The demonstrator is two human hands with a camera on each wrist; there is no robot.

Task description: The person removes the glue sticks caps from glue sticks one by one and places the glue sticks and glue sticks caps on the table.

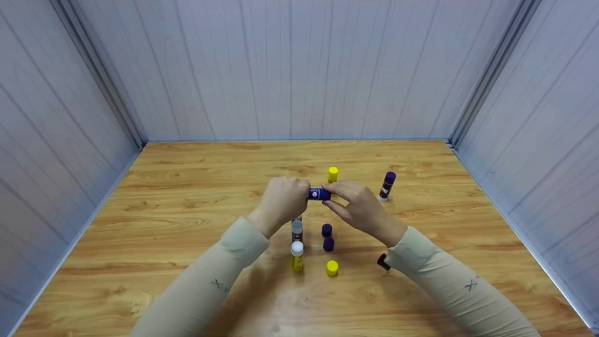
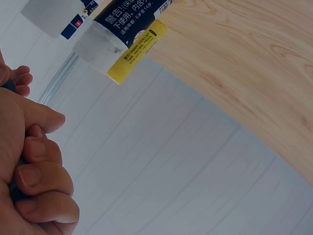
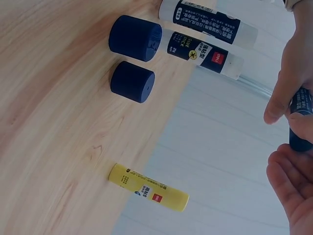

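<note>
Head view: beyond the yellow cap (image 1: pixel 332 268), one blue stick (image 1: pixel 316 194) is held aloft, wrapped in the curled fingers of the left hand (image 1: pixel 284 200); its right end is pinched between thumb and fingers of the right hand (image 1: pixel 358 206). Just beyond the yellow cap, two blue caps (image 1: pixel 328 244) are set close together. To its left, three uncapped tubes are lined up: one yellow tube (image 1: pixel 297 263), nearest, and two grey-topped tubes (image 1: pixel 297 229), the farther partly hidden. Their contents cannot be told. Well beyond it, one yellow stick (image 1: pixel 332 174) and, farther right, one capped stick (image 1: pixel 387 186) are seen. To its right, one dark piece (image 1: pixel 383 262) is partly covered by a sleeve (image 1: pixel 421 257).
</note>
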